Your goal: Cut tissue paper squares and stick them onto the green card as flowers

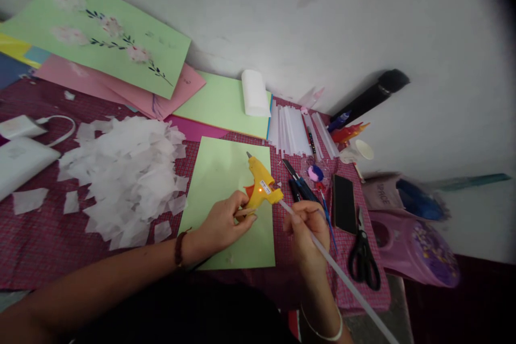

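Note:
My left hand (226,220) is closed round the handle of a yellow glue gun (262,180), whose small orange light is lit. The gun's nozzle points up and to the left over a light green sheet (213,188) lying on the table. Pinched in the fingers of my right hand (308,228) is a long translucent glue stick (346,279). Its upper end meets the back of the gun; how far it reaches inside is hidden. The rest of the stick runs down to the right past my wrist.
A heap of white paper squares (129,177) lies left. Behind are a green sheet with painted flowers (121,37) and a white roll (255,92). Right are glue sticks (290,131), a cutter (296,174), a phone (344,204), black scissors (364,263) and a pink stool (407,247).

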`<control>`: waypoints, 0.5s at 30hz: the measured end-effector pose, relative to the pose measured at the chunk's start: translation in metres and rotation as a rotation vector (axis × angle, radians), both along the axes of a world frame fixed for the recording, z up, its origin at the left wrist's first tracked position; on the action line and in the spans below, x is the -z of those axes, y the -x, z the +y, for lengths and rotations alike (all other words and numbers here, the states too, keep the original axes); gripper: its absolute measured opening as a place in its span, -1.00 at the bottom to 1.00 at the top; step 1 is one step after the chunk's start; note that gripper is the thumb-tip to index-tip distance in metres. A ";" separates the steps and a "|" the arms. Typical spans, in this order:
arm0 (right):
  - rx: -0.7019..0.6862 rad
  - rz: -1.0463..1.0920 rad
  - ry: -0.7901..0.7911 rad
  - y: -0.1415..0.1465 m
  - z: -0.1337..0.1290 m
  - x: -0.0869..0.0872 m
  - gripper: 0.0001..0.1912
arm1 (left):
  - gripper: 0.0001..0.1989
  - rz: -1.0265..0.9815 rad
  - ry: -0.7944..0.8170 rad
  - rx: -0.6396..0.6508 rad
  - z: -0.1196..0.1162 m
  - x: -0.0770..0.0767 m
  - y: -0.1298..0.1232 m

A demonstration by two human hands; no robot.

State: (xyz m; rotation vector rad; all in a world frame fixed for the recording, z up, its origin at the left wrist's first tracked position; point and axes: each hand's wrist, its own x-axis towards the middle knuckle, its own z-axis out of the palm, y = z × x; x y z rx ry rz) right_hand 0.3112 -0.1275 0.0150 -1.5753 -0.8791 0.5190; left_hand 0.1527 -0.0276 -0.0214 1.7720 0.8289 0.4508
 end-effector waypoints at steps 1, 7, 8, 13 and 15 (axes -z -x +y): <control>0.007 0.054 -0.019 0.001 0.001 0.001 -0.91 | -0.84 0.030 -0.037 0.010 0.001 -0.001 0.001; -0.100 0.096 -0.002 0.002 -0.002 0.008 -0.64 | -0.85 0.048 -0.096 0.045 -0.002 0.003 0.002; -0.128 0.086 -0.009 0.002 -0.003 0.008 -0.63 | -0.85 0.034 -0.081 0.043 -0.002 0.004 0.003; -0.189 -0.011 -0.096 0.000 -0.009 0.007 -0.61 | -0.84 0.024 -0.092 0.044 -0.004 0.003 0.004; -0.215 -0.019 -0.102 -0.001 -0.008 0.005 -0.57 | -0.84 0.014 -0.161 0.055 -0.002 0.002 0.005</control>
